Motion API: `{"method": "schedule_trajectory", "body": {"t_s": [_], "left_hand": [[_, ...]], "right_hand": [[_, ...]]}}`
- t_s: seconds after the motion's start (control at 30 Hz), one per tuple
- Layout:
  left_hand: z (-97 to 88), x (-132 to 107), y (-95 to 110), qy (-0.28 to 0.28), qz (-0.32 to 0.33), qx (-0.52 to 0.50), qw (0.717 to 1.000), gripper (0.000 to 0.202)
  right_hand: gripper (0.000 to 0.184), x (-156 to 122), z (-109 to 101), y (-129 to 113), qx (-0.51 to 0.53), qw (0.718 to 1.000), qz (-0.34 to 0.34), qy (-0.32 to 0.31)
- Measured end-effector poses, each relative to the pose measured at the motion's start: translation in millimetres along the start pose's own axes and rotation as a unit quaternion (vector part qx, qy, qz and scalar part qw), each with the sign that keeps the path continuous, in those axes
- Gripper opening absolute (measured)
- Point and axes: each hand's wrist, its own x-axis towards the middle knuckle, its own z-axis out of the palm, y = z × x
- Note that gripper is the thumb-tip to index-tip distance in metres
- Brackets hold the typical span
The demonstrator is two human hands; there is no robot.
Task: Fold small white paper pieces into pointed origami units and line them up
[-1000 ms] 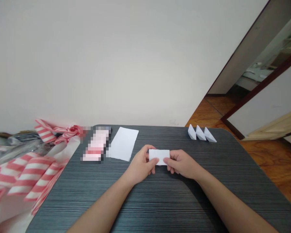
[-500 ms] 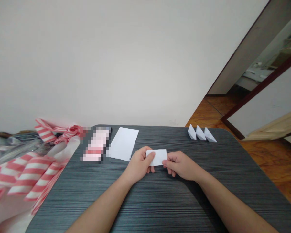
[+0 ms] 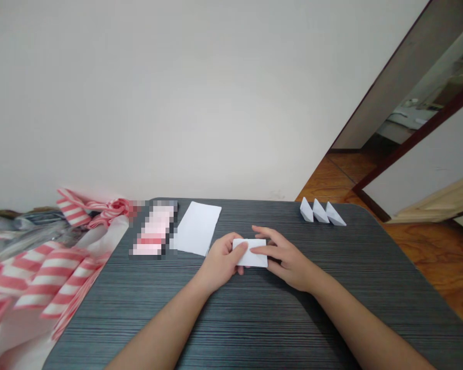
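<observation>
Above the table's middle, a small folded rectangle of white paper (image 3: 259, 260) is pinched by my left hand (image 3: 219, 262), thumb on top and fingers underneath. My right hand (image 3: 287, 259) is at the paper's right end with its fingers stretched and apart. One of its fingers reaches over the top face of the paper; whether it presses there, I cannot tell. A flat stack of white paper sheets (image 3: 197, 228) lies beyond my left hand. Folded white paper boats (image 3: 319, 211), three in a row, stand at the far right of the table.
The dark wood-grain table (image 3: 231, 329) meets a pale wall (image 3: 216, 103) at its far edge. A pixelated pink object (image 3: 154, 228) lies at the table's far left. Red-and-white striped cloth (image 3: 50, 272) is heaped beside the left edge. A doorway opens beyond the right side.
My right hand has loosened its pinch on the paper's right end, and its fingers have spread out over it. My left hand keeps its hold, nearly still.
</observation>
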Motion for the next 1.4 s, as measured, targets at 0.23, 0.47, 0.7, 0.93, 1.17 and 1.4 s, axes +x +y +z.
{"method": "schedule_trajectory", "body": {"t_s": [0.23,0.47,0.7,0.93,1.17,1.4], "left_hand": [[3.3,-2.4,3.7,0.002,0.023,0.019,1.000,0.028],[3.1,-5.6,6.9,-0.034,0.045,0.057,0.997,0.026],[1.6,-2.3,-2.0,-0.030,0.032,0.079,0.996,0.020],[3.0,-0.8,-4.0,-0.045,0.003,0.023,0.999,0.016],[1.9,-1.3,-3.7,-0.050,0.007,0.044,0.998,0.022],[0.1,-0.5,-3.3,-0.048,0.006,0.000,0.999,0.023]], "right_hand": [[0.018,3.3,0.0,1.4,0.003,1.000,-0.012,0.022],[0.011,5.6,-1.2,-5.5,0.027,0.989,0.138,-0.035],[0.013,2.7,7.9,2.5,0.100,0.968,0.231,0.020],[0.013,-0.8,12.4,8.0,0.150,0.961,0.230,0.042],[0.015,3.4,9.4,0.9,0.080,0.980,0.174,0.052],[0.031,2.1,7.6,-0.1,0.006,0.999,0.032,0.024]]}}
